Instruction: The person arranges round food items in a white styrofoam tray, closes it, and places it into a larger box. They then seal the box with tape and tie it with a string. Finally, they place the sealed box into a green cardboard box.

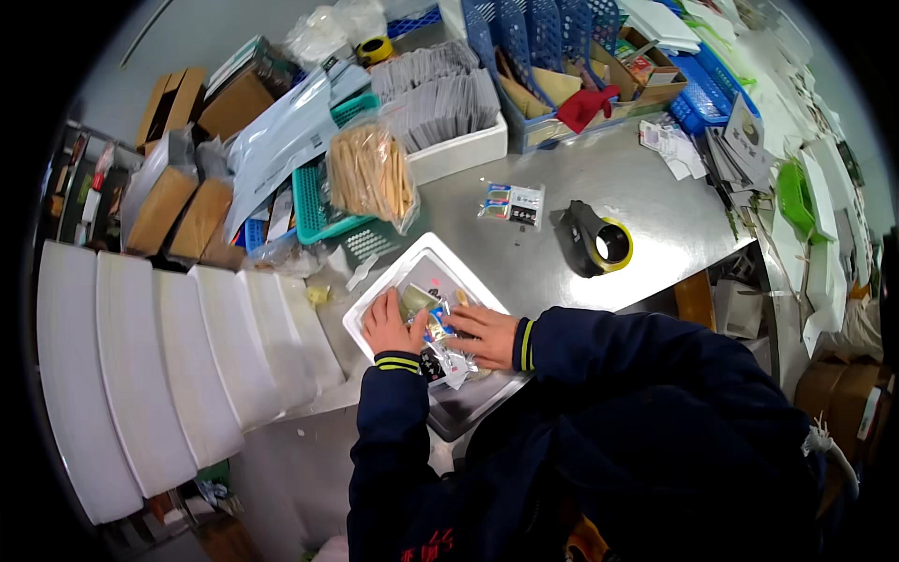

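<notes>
A white foam box point(430, 247) lies tilted at the near edge of a metal table, and its inside looks dark grey. Several clear-wrapped packets point(449, 358) fill its middle, with a green packet point(416, 298) at their far side. My left hand point(392, 327) rests with fingers apart on the box's left side, its thumb by the packets. From the right, my right hand point(484, 336) reaches in with its fingers spread over the packets. Whether either hand grips a packet is hard to see. Another clear packet point(513, 204) with small sachets lies beyond the box.
A black tape dispenser point(588, 239) stands at right on the metal table point(646, 190). White foam boxes point(211, 365) are stacked at left. Behind are a bag of wooden sticks point(371, 172), a teal basket point(309, 211), a box of grey packets point(456, 165) and blue file holders point(541, 133).
</notes>
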The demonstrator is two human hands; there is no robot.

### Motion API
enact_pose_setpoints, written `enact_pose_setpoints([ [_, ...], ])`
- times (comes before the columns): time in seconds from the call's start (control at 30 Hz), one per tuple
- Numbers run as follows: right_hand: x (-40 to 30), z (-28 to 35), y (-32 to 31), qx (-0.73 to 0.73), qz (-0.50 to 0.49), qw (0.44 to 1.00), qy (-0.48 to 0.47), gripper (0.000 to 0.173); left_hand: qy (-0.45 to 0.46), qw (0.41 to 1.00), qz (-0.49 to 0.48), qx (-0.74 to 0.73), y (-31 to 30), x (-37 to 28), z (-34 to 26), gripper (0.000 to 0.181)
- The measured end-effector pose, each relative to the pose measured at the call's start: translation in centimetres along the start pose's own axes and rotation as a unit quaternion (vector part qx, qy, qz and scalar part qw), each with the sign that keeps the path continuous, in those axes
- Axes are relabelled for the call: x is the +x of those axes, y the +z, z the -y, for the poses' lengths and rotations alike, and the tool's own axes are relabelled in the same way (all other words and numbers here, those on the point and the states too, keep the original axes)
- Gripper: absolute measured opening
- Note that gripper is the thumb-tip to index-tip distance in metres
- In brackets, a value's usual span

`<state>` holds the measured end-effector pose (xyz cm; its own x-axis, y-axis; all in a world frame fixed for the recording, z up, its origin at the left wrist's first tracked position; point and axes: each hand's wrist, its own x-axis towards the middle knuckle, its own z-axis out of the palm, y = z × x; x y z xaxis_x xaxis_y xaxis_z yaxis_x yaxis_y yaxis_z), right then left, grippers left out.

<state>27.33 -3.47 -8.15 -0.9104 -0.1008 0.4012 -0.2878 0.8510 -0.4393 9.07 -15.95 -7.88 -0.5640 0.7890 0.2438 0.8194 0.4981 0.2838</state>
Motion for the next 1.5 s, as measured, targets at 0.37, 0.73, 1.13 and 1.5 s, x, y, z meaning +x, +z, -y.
enact_pose_setpoints([
  [0.37,-2.9,-1.2,-3.7,0.049,-0.205,0.977,-0.03,0.03,0.086,0.996,-0.02,0.01,-1.5,-0.1,-2.9,0.061],
  [0.73,-24.1,-9.8,-17.4,-0.06,-0.225,0.914,0.331,0.02,0.147,0.975,0.027,0.164,2.1,-2.9,-2.4,0.065],
  [1.13,-85.6,-21.7,-49.2,-0.117,-0.795,0.167,0.571,0.078,0.1,0.98,-0.064,0.159,9.0,7.9,-25.5,0.058],
  [1.5,-80.1,-23.0,-53.4,0.189,-0.845,0.226,0.446,0.027,0.076,0.831,0.293,-0.467,17.4,13.0,-62.4,0.07],
])
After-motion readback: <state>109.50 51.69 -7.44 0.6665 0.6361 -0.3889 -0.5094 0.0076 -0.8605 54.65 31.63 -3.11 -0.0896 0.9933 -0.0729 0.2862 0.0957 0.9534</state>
